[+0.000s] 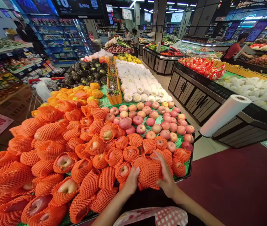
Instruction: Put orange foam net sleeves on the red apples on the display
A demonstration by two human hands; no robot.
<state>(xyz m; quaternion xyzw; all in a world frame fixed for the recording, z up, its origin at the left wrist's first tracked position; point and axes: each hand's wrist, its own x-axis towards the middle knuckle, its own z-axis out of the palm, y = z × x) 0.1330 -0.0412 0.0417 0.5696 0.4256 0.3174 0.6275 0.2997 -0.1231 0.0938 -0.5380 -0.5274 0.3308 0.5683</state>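
Note:
Between my two hands is a fruit in an orange foam net (148,172), at the near right corner of the fruit stand. The net hides the fruit itself. My left hand (131,182) is on its left side, thumb on top and other fingers hidden. My right hand (166,179) curves round the right side, its visible fingers somewhat apart. Close by lie more apples in orange nets (124,171), some with their tops showing. Beyond them, bare red apples (137,120) lie on a green mesh mat (180,139).
White-netted fruit (139,80), orange fruit (95,89) and dark netted fruit (86,70) sit further back on the stand. A plastic bag roll (225,114) projects at the right. Across the aisle is another display stand (192,97). A red-handled cart (45,89) stands left; other people are farther off.

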